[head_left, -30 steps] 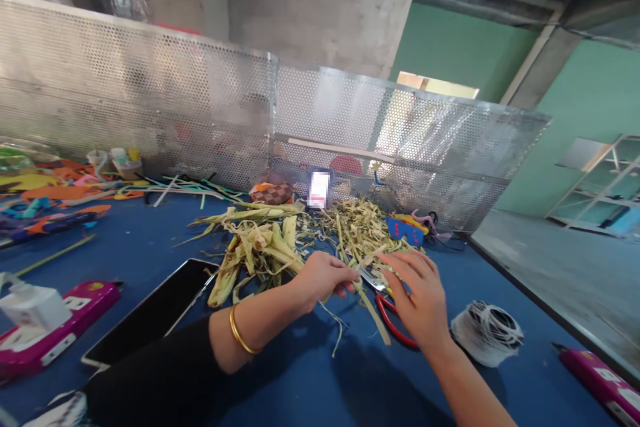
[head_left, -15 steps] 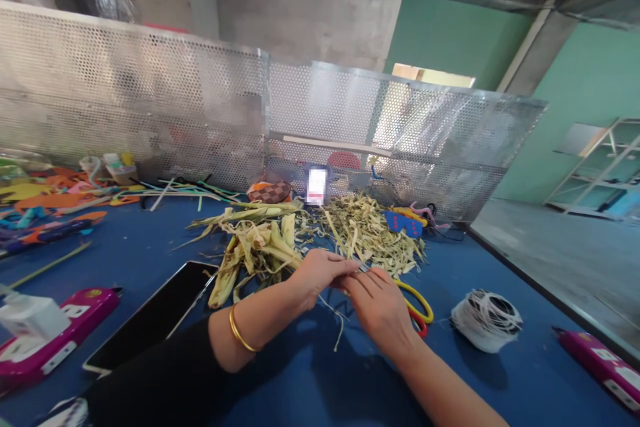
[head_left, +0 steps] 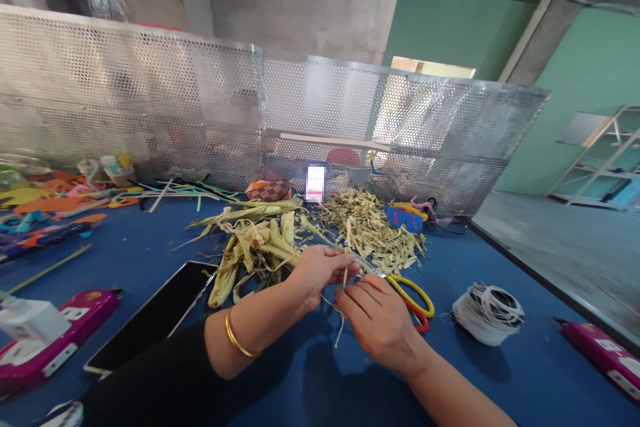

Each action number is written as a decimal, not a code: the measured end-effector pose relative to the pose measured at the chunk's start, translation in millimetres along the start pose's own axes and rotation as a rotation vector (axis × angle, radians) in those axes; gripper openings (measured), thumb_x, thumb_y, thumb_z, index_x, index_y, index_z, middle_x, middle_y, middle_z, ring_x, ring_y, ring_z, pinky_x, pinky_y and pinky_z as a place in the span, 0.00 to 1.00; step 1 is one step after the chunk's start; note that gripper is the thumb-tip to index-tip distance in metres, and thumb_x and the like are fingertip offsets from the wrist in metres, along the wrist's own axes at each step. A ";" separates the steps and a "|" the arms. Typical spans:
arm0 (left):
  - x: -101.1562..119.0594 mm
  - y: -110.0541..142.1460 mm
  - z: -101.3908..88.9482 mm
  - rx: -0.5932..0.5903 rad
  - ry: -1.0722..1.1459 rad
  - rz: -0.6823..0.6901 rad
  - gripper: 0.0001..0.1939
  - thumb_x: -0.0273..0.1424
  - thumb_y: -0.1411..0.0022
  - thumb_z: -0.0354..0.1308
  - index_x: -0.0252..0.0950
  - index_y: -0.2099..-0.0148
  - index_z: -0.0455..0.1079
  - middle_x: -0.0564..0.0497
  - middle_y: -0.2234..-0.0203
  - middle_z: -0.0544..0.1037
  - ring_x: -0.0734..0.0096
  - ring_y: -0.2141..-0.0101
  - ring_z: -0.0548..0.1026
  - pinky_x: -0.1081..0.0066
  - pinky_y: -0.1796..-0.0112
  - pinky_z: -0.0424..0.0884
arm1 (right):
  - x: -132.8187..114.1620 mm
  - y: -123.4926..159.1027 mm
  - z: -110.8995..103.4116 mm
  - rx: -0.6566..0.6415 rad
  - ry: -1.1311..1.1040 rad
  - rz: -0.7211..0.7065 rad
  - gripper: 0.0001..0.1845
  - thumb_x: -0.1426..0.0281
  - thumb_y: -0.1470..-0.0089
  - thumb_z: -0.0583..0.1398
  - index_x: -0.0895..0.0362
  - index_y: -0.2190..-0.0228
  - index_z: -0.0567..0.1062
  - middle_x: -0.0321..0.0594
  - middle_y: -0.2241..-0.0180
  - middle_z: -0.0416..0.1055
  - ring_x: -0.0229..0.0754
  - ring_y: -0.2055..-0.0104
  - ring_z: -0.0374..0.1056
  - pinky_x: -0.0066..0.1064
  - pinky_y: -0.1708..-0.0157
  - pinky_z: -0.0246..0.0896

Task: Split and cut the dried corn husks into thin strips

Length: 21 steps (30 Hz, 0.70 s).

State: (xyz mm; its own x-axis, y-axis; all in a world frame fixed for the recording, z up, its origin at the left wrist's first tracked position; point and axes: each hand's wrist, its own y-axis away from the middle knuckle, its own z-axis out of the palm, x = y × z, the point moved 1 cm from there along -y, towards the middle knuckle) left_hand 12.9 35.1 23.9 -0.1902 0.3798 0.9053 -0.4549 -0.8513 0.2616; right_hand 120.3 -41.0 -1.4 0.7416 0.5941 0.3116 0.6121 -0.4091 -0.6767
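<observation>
My left hand [head_left: 316,275], with a gold bangle at the wrist, pinches a thin pale strip of corn husk [head_left: 345,277] between thumb and fingers. The short end hangs down from that pinch to my right hand [head_left: 381,320], whose curled fingers grip it. A longer piece seems to run from the left fingers toward the back. Below the hands dangles a thin whitish strand [head_left: 341,332]. Scissors [head_left: 417,293] with yellow and red handles lie behind my right hand, their blades partly hidden. Left of the hands rests a pile of whole corn husks [head_left: 260,240].
Shredded husk [head_left: 375,230] is heaped behind the hands. A ball of white string [head_left: 487,313] and a magenta power strip [head_left: 603,353] lie at right. At left are a black-screened tablet [head_left: 155,313] and another power strip [head_left: 75,320]. A perforated metal screen [head_left: 200,107] borders the back.
The right hand has moved slightly down, away from the left fingertips. A short strip now shows stretched between the two hands, and the view has shifted a little.
</observation>
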 end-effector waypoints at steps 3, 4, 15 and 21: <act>1.0 1.9 1.6 0.040 0.014 -0.008 0.06 0.22 0.47 0.61 0.29 0.75 0.72 0.49 0.80 0.76 0.75 0.77 0.74 0.73 0.67 0.72 | -4.9 -1.9 -2.0 0.017 0.003 -0.074 0.08 0.77 0.43 0.55 0.67 0.63 0.73 0.44 0.74 0.72 0.40 0.71 0.66 0.37 0.65 0.58; 1.1 2.2 1.8 0.055 0.019 -0.009 0.06 0.22 0.47 0.60 0.29 0.75 0.72 0.49 0.80 0.76 0.74 0.76 0.75 0.73 0.67 0.72 | -6.8 -2.3 -2.4 0.024 0.003 -0.095 0.08 0.77 0.43 0.55 0.68 0.63 0.73 0.44 0.74 0.73 0.41 0.71 0.66 0.37 0.65 0.58; 12.6 -3.5 -8.4 -0.041 -0.031 -0.001 0.07 0.29 0.48 0.63 0.28 0.72 0.73 0.45 0.76 0.79 0.72 0.75 0.76 0.73 0.68 0.73 | 15.1 2.4 -15.6 0.206 0.041 0.371 0.13 0.72 0.41 0.54 0.59 0.54 0.68 0.47 0.64 0.74 0.44 0.62 0.68 0.36 0.61 0.59; 9.0 -3.3 -6.0 -0.077 -0.129 -0.010 0.12 0.35 0.46 0.62 0.30 0.74 0.70 0.50 0.80 0.75 0.76 0.80 0.72 0.74 0.74 0.70 | 33.0 10.6 -1.2 -0.128 -0.235 0.742 0.15 0.63 0.42 0.53 0.55 0.76 0.69 0.36 0.78 0.69 0.39 0.75 0.63 0.29 0.71 0.54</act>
State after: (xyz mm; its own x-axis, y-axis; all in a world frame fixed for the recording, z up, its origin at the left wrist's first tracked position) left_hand 7.4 43.4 29.2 -0.0745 0.3342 0.9396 -0.5223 -0.8157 0.2487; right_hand 151.6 -26.5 2.5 0.8999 0.2600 -0.3500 0.0180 -0.8242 -0.5660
